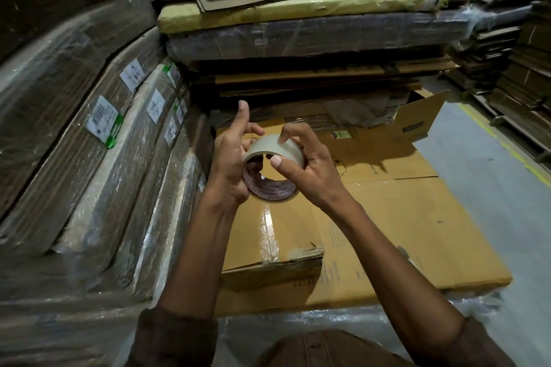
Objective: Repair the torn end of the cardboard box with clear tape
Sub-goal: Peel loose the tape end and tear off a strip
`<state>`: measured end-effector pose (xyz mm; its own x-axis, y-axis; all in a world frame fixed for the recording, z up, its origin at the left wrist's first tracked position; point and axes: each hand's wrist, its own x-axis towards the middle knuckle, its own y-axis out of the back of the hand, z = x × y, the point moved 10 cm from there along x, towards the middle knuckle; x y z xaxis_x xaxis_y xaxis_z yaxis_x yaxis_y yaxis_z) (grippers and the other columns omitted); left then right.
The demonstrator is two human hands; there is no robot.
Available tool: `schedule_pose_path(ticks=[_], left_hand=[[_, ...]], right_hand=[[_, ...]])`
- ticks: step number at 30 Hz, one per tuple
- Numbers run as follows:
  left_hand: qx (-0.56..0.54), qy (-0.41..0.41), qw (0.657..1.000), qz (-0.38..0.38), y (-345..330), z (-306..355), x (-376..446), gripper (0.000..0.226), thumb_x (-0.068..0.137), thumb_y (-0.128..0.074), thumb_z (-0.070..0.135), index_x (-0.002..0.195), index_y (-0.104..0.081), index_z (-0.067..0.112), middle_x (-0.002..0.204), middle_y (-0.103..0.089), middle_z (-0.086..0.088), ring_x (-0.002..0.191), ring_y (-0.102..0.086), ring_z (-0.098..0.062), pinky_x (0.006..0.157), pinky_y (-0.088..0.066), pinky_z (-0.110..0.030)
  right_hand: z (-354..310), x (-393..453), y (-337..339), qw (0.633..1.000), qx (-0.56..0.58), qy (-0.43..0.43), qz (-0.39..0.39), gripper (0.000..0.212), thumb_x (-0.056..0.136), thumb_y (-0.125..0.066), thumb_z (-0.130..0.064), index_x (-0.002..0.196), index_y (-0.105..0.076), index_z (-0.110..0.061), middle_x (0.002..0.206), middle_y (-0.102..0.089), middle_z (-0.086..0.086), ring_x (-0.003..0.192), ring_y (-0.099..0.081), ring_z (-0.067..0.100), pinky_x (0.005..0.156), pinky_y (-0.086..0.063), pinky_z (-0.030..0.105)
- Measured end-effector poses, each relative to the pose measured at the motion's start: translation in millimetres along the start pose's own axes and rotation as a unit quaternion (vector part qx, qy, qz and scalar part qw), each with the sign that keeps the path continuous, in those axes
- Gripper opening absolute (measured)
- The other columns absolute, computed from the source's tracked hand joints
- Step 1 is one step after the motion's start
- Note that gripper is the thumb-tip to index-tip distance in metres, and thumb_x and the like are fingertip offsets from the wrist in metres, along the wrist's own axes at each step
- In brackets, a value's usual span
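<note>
At mid-frame the left hand [231, 162] grips the roll of clear tape [272, 168] from its left side, thumb raised. The right hand [301, 165] pinches the roll's upper rim with thumb and forefinger. Directly below, at lower centre, lies the flattened cardboard box [402, 235], its torn end [298, 256] already partly taped.

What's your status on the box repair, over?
Both hands, left and right, grip the tape roll; no strip pulled yet. Torn end of the cardboard box still untaped. Nothing blocking.
</note>
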<state>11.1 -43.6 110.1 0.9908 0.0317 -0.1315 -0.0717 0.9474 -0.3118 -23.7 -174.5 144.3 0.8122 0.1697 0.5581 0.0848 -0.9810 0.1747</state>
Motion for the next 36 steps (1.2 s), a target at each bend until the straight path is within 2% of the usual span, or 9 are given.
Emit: schedule_pose_path(ticks=[4, 9, 12, 16, 20, 23, 27, 30, 36], left_hand=[[-0.010, -0.002, 1.000, 0.004, 3, 1, 1, 0.052, 0.083, -0.065, 0.067, 0.065, -0.061, 0.018, 0.059, -0.053, -0.009, 0.053, -0.052, -0.022, 0.057, -0.042, -0.028], [-0.073, 0.019, 0.997, 0.020, 5, -1, 0, 0.051, 0.087, -0.063, 0.063, 0.067, -0.057, 0.016, 0.063, -0.055, -0.007, 0.056, -0.054, -0.021, 0.059, -0.044, -0.030], [-0.119, 0.031, 0.992, 0.038, 9, -4, 0, 0.050, 0.086, -0.065, 0.063, 0.069, -0.057, 0.017, 0.070, -0.056, -0.008, 0.061, -0.054, -0.022, 0.060, -0.043, -0.032], [-0.195, 0.051, 0.978, 0.058, 9, -7, -4, 0.048, 0.091, -0.059, 0.060, 0.072, -0.052, 0.016, 0.056, -0.056, -0.002, 0.046, -0.056, -0.015, 0.047, -0.047, -0.020], [-0.252, 0.070, 0.959, 0.113, 16, -14, -6, 0.053, 0.089, -0.059, 0.063, 0.073, -0.056, 0.013, 0.068, -0.053, -0.005, 0.057, -0.054, -0.017, 0.057, -0.048, -0.024], [-0.315, 0.045, 0.941, 0.119, 9, -8, -12, 0.049, 0.096, -0.049, 0.056, 0.072, -0.055, 0.014, 0.058, -0.051, -0.003, 0.049, -0.052, -0.016, 0.051, -0.052, -0.024], [-0.346, 0.013, 0.931, 0.120, 0, -5, -15, 0.045, 0.099, -0.046, 0.052, 0.091, -0.064, 0.012, 0.079, -0.059, -0.006, 0.072, -0.060, -0.021, 0.055, -0.056, -0.029], [-0.329, -0.018, 0.940, 0.089, -6, -8, -15, 0.043, 0.098, -0.049, 0.052, 0.093, -0.067, 0.013, 0.079, -0.058, -0.004, 0.073, -0.055, -0.018, 0.065, -0.050, -0.030], [-0.118, -0.128, 0.984, 0.048, 3, 19, -16, 0.049, 0.100, -0.041, 0.055, 0.087, -0.062, 0.013, 0.077, -0.065, -0.007, 0.067, -0.061, -0.020, 0.065, -0.047, -0.034]], right_hand=[[4, -2, 0, 1.000, 0.013, -0.012, -0.007, 0.033, 0.088, -0.067, -0.039, 0.112, -0.048, -0.027, 0.093, -0.062, 0.007, 0.071, -0.062, 0.015, 0.054, -0.051, 0.034], [4, -5, 3, 0.999, 0.026, -0.020, 0.009, 0.034, 0.086, -0.066, -0.040, 0.112, -0.046, -0.029, 0.089, -0.059, 0.021, 0.071, -0.059, 0.036, 0.055, -0.049, 0.046], [1, -5, 5, 0.999, 0.037, -0.023, 0.014, 0.033, 0.085, -0.066, -0.039, 0.111, -0.046, -0.034, 0.084, -0.057, 0.018, 0.068, -0.055, 0.029, 0.056, -0.049, 0.048], [2, -6, 4, 0.997, 0.065, -0.024, 0.024, 0.035, 0.084, -0.067, -0.036, 0.110, -0.046, -0.045, 0.083, -0.059, 0.018, 0.071, -0.057, 0.035, 0.061, -0.050, 0.054], [9, -7, 0, 0.996, 0.081, -0.020, 0.024, 0.038, 0.087, -0.068, -0.032, 0.116, -0.044, -0.036, 0.095, -0.066, 0.008, 0.084, -0.064, 0.036, 0.067, -0.050, 0.063], [9, -11, -5, 0.997, 0.068, -0.007, 0.036, 0.040, 0.088, -0.069, -0.032, 0.119, -0.044, -0.035, 0.112, -0.063, 0.013, 0.098, -0.064, 0.039, 0.072, -0.051, 0.064], [1, -12, -3, 0.994, 0.070, 0.001, 0.084, 0.041, 0.090, -0.069, -0.029, 0.122, -0.043, -0.032, 0.109, -0.065, 0.012, 0.097, -0.065, 0.037, 0.075, -0.052, 0.063], [-3, -10, 7, 0.989, 0.079, 0.001, 0.125, 0.040, 0.091, -0.067, -0.027, 0.123, -0.044, -0.026, 0.101, -0.067, 0.009, 0.095, -0.067, 0.032, 0.077, -0.053, 0.062], [-5, -12, 24, 0.990, 0.065, -0.007, 0.128, 0.031, 0.089, -0.062, -0.033, 0.119, -0.051, -0.028, 0.091, -0.060, 0.022, 0.088, -0.059, 0.044, 0.069, -0.050, 0.052]])
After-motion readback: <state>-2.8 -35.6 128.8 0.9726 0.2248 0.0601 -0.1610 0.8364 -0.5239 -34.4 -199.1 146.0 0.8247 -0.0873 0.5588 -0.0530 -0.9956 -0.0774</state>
